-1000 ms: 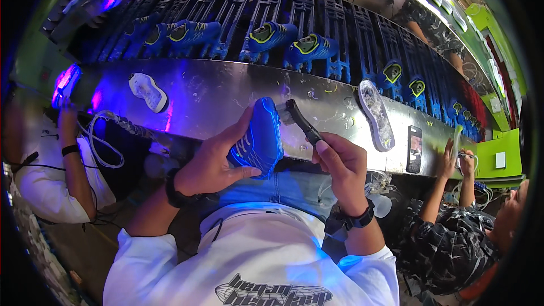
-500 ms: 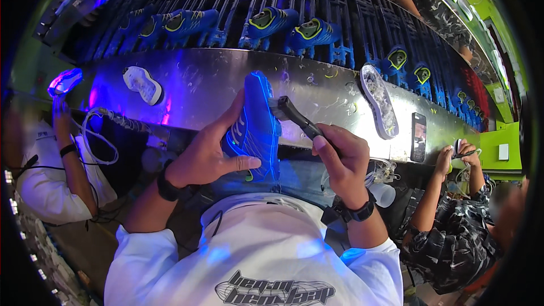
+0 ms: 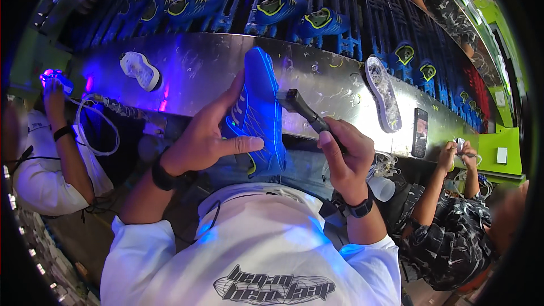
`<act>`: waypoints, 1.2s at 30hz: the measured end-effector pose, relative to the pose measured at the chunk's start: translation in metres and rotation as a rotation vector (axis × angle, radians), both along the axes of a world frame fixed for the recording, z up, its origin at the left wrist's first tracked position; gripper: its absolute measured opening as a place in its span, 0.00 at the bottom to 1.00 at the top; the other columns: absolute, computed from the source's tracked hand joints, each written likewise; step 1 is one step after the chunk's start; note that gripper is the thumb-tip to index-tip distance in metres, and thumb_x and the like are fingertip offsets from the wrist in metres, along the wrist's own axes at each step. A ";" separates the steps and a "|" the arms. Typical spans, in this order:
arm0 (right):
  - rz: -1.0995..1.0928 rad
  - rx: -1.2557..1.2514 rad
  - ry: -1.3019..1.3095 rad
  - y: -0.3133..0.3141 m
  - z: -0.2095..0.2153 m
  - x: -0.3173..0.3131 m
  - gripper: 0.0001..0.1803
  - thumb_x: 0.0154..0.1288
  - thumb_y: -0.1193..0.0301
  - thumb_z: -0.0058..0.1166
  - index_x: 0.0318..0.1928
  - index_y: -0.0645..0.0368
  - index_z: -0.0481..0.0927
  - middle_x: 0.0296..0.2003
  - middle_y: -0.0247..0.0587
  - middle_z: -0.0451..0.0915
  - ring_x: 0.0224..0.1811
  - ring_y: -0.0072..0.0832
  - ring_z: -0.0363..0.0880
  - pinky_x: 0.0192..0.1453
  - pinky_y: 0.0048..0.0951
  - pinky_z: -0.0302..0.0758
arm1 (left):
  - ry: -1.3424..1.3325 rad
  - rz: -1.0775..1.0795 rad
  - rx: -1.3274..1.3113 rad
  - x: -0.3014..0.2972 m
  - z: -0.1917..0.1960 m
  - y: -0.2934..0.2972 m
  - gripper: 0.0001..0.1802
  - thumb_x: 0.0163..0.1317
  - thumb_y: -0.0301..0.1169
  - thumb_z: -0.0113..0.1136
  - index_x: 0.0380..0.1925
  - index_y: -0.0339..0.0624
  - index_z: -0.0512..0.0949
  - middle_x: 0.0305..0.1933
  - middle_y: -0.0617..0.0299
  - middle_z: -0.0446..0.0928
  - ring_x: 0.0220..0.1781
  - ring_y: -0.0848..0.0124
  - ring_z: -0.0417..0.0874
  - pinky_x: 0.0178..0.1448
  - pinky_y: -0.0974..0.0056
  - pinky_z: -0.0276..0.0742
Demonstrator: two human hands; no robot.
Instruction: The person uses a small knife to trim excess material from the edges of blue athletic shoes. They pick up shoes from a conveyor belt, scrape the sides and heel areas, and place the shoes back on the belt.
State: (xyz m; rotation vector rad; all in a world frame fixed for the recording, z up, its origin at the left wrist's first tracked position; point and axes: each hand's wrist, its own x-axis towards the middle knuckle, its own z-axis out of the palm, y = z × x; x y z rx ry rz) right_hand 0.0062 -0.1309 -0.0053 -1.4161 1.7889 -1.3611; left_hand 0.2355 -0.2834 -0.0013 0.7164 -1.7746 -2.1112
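Observation:
My left hand (image 3: pixel 209 133) is closed around a blue shoe upper (image 3: pixel 263 102), its toe pointing away from me and its laces facing left. The thumb lies across the shoe's near part, while the other fingers are partly hidden behind it. Glowing blue lines run along the shoe's side. In my right hand (image 3: pixel 348 156) is a dark-handled brush (image 3: pixel 306 112), gripped between thumb and fingers. Its bristles sit at the right side edge of the shoe, by the middle of its length; whether they touch, I cannot tell.
A white shoe sole (image 3: pixel 140 71) lies left on the metal ledge (image 3: pixel 192 73); another sole (image 3: pixel 383 95) and a phone (image 3: pixel 420 132) lie right. Blue shoes (image 3: pixel 280 8) stand on the rack conveyor (image 3: pixel 238 0) beyond. Co-workers sit either side: a hand (image 3: pixel 55 95) left, hands (image 3: pixel 458 156) right.
The brush has moved slightly toward me along the shoe's right edge. My left hand still holds the shoe, now a little more upright. The left co-worker's hand and glowing item shifted.

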 end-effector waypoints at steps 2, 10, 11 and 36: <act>-0.001 -0.003 0.038 0.000 0.000 0.003 0.11 0.66 0.76 0.62 0.45 0.70 0.85 0.26 0.45 0.79 0.21 0.27 0.73 0.27 0.27 0.67 | -0.013 0.016 -0.023 0.002 0.002 -0.002 0.61 0.61 0.34 0.76 0.82 0.35 0.41 0.79 0.53 0.60 0.77 0.68 0.63 0.80 0.60 0.58; 0.010 -0.013 0.107 0.000 0.000 0.013 0.11 0.65 0.77 0.63 0.46 0.69 0.85 0.27 0.43 0.80 0.20 0.24 0.73 0.25 0.24 0.66 | 0.017 0.069 0.031 0.007 0.003 -0.007 0.58 0.62 0.29 0.74 0.82 0.35 0.43 0.78 0.55 0.62 0.76 0.70 0.64 0.79 0.61 0.60; -0.009 -0.022 0.114 -0.002 0.001 0.014 0.11 0.65 0.77 0.63 0.46 0.69 0.85 0.26 0.43 0.79 0.20 0.23 0.72 0.25 0.24 0.66 | 0.004 0.063 0.013 0.008 0.004 -0.008 0.58 0.62 0.29 0.74 0.82 0.35 0.43 0.78 0.55 0.62 0.76 0.70 0.64 0.79 0.61 0.60; 0.011 0.037 0.154 -0.010 0.001 0.033 0.11 0.65 0.78 0.63 0.46 0.70 0.85 0.26 0.42 0.79 0.20 0.24 0.72 0.25 0.25 0.66 | 0.017 0.071 0.081 0.023 0.002 -0.021 0.55 0.64 0.30 0.73 0.81 0.34 0.46 0.74 0.57 0.68 0.71 0.72 0.70 0.76 0.62 0.65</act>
